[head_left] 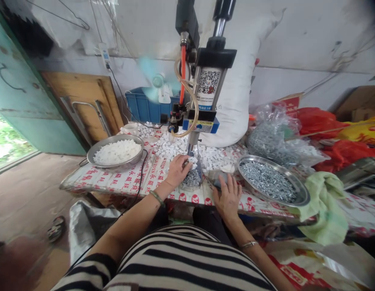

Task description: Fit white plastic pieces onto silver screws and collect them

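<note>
My left hand [177,171] is under the ram of the pneumatic press [209,87], its fingertips closed around a small white plastic piece [192,162]. Just below those fingers lies a small heap of metal pins [191,178] at the foot of the press. My right hand [228,197] rests with fingers stretched out over a dark grey block [220,179] to the right of the press. What the block is, I cannot tell. Loose white plastic pieces [216,157] cover the table behind both hands.
A steel bowl of white pieces [89,157] stands at the left, and a steel tray of metal pins [305,198] at the right. A green cloth [323,206] hangs over the table edge. Behind are a blue crate [141,106], a spinning fan [158,81] and a white sack [235,101].
</note>
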`<state>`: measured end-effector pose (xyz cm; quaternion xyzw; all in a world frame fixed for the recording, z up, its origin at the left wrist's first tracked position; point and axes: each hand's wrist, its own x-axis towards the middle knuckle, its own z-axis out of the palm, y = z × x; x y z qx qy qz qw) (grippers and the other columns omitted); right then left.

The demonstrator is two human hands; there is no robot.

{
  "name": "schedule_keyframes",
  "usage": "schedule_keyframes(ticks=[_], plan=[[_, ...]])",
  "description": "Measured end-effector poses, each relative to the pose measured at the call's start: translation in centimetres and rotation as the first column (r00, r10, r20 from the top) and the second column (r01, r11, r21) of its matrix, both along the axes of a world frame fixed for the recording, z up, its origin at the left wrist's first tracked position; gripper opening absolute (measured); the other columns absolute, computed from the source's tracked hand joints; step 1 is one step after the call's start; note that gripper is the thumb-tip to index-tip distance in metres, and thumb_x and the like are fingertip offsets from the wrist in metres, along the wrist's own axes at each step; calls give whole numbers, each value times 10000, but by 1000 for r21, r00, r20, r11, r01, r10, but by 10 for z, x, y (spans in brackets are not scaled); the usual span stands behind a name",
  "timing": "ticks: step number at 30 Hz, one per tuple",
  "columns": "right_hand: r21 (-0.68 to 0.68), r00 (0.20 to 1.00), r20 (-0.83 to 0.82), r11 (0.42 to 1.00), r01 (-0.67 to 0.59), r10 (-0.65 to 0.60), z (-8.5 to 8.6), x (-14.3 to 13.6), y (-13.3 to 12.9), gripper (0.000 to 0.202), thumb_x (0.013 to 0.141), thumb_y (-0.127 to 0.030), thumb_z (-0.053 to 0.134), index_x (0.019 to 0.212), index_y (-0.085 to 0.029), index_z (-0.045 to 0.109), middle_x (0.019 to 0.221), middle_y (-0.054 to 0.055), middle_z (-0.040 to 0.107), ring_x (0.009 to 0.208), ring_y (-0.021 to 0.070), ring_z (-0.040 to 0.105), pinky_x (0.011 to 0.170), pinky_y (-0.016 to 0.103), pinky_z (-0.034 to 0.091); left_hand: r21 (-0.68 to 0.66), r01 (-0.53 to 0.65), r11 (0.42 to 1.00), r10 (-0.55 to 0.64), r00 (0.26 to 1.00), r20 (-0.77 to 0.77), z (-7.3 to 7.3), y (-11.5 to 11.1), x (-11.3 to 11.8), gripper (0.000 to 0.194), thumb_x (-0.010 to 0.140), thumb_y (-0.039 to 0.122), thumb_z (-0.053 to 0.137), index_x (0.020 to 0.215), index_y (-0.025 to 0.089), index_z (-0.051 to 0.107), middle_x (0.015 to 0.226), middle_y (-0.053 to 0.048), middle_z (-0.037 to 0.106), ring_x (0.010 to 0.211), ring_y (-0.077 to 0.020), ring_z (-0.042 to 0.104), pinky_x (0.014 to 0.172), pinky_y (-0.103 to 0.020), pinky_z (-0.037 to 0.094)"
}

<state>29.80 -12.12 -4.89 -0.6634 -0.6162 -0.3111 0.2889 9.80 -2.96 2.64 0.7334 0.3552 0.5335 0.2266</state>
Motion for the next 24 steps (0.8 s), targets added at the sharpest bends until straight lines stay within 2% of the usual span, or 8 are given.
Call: schedule_keyframes(ticks=[2,3,7,9,13,16,20,24], plan=[[12,1000,-14,1000,-15,15,0,1,1,433,846,-383,444,1202,-149,519,1342,155,417,1248,281,338,1013,476,233,-194,156,969,-120,975,185,4,-13,-6,263,782,359,535,944,155,572,817,-44,560,768,-143,539,748,-301,459],[18,1000,-18,1000,-25,25,-1,1,2,431,844,-381,441,1199,-149,518,1339,156,417,1248,284,336,1010,481,231,-312,282,907,-186,934,304,5,-19,-12,285,781,386,528,949,158,559,803,-39,561,733,-136,547,703,-291,473],[39,997,-32,997,-70,71,-6,5,5,451,825,-392,454,1192,-137,516,1313,177,431,1232,320,344,980,528,235,-535,692,485,-214,687,694,3,-34,-71,372,770,455,483,990,158,521,831,-63,604,656,-141,590,511,-231,472],[47,993,-48,993,-104,106,-9,7,7,474,814,-396,472,1206,-132,509,1305,188,435,1224,342,348,964,565,234,-556,718,419,-158,661,733,-7,-41,-120,396,736,449,503,994,150,525,855,-83,623,625,-147,599,438,-205,443],[59,979,-111,985,-164,169,-15,10,14,504,793,-392,497,1230,-139,506,1310,189,436,1225,365,342,957,599,225,-714,481,509,-61,848,527,-31,-66,-231,372,645,383,591,911,123,574,755,-62,629,547,-138,579,412,-211,438],[85,975,-119,980,-179,188,-18,11,18,504,760,-427,516,1184,-157,550,1284,187,467,1192,393,379,928,610,243,-885,123,448,29,988,151,-45,-86,-290,265,629,305,623,815,117,612,687,-30,616,521,-100,533,438,-199,440],[70,973,-126,980,-187,195,-11,5,14,464,754,-399,530,1155,-169,570,1270,180,482,1180,406,397,914,625,250,-917,-190,351,-68,971,-227,-48,-87,-313,267,653,339,596,822,140,649,697,-21,623,567,-116,545,439,-183,431],[13,977,-141,987,-161,162,-2,-3,5,440,775,-362,524,1174,-180,553,1298,167,462,1213,379,375,934,618,261,-858,-302,415,-340,823,-454,-51,-78,-297,219,663,302,575,791,152,671,699,-19,636,597,-134,566,473,-185,441]])
